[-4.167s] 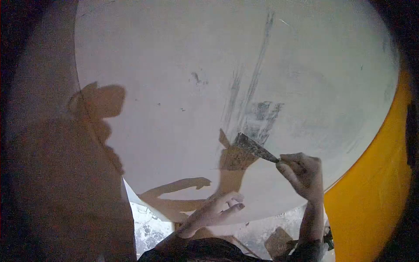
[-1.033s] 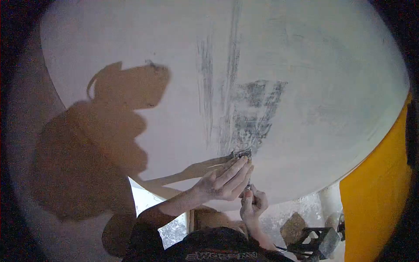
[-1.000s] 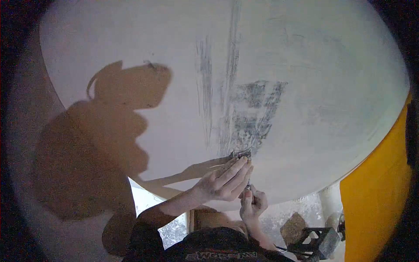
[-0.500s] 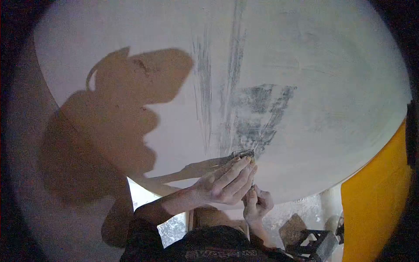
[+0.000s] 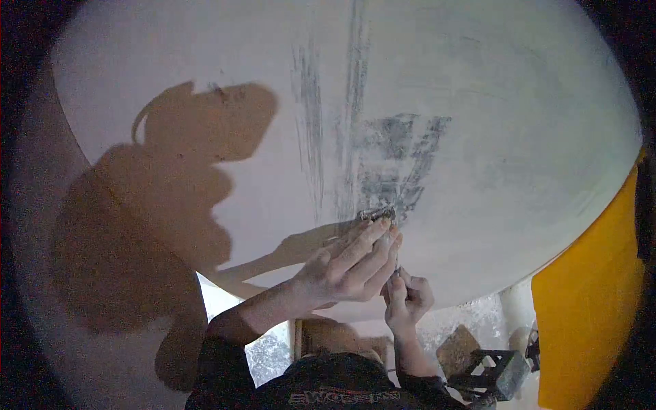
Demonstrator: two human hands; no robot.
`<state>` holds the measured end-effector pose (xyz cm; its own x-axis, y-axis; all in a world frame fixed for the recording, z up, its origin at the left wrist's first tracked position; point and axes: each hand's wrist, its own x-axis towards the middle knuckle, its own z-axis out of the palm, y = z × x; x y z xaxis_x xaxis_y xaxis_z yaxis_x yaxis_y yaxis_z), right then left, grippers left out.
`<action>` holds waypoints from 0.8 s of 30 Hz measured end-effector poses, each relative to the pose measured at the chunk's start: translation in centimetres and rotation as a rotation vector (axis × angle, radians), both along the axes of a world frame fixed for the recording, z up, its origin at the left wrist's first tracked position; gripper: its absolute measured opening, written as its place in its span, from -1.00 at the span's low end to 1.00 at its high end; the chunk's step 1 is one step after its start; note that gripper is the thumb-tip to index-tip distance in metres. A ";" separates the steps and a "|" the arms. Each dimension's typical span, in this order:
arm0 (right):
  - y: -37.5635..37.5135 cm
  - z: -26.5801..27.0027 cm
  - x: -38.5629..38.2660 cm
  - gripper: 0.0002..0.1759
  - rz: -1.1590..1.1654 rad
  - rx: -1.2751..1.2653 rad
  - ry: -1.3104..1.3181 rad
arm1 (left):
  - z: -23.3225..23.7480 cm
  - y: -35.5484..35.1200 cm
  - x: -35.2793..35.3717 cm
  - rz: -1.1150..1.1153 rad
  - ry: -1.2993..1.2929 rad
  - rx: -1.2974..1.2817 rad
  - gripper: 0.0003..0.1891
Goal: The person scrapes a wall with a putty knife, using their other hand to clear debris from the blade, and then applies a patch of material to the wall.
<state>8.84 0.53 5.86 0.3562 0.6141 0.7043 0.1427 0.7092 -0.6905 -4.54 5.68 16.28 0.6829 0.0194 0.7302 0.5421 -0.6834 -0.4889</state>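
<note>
A large pale rounded surface [image 5: 506, 205] fills most of the head view and bears dark grey streaks and patches [image 5: 389, 140]. My left hand [image 5: 359, 263] lies over a small dark tool [image 5: 372, 215], its fingers pressed together on it. The tool's far end touches the surface just below the dark patches. Close by on the right and lower, my right hand [image 5: 410, 298] is closed around the tool's thin near end. My left fingers hide much of the tool's middle.
A shadow of a person [image 5: 137, 239] falls across the surface on the left. Yellow-orange material [image 5: 588, 294] hangs at the right. A dark crate-like object [image 5: 502, 374] stands at the lower right, beside a brown block [image 5: 458, 350].
Both hands and the tool have moved a little up the frame, the tool's end nearer the dark patches. The streaks and shadow have shifted slightly left in view.
</note>
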 end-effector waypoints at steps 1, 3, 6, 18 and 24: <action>-0.1 0.3 0.2 -0.91 -0.004 -0.003 0.001 | 0.0 0.0 0.1 0.037 -0.031 0.052 -0.76; -0.4 0.8 0.6 -0.95 0.032 -0.002 -0.014 | 0.2 -0.5 0.1 0.019 -0.049 0.044 -0.77; -0.8 0.3 0.6 -0.94 0.009 0.024 -0.028 | -0.3 -0.8 0.0 0.010 -0.037 0.006 -0.78; 0.3 0.8 0.5 -0.86 -0.001 0.014 -0.079 | -1.0 -0.2 0.0 0.027 -0.096 -0.059 -0.77; -1.1 -1.2 0.1 -0.85 0.013 -0.087 -0.003 | -2.6 -0.6 -0.5 0.023 -0.041 -0.085 -0.72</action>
<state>8.98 -0.60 4.65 0.3459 0.6776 0.6490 0.1357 0.6483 -0.7492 -5.02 5.10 13.66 0.6515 0.0981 0.7523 0.5765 -0.7086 -0.4069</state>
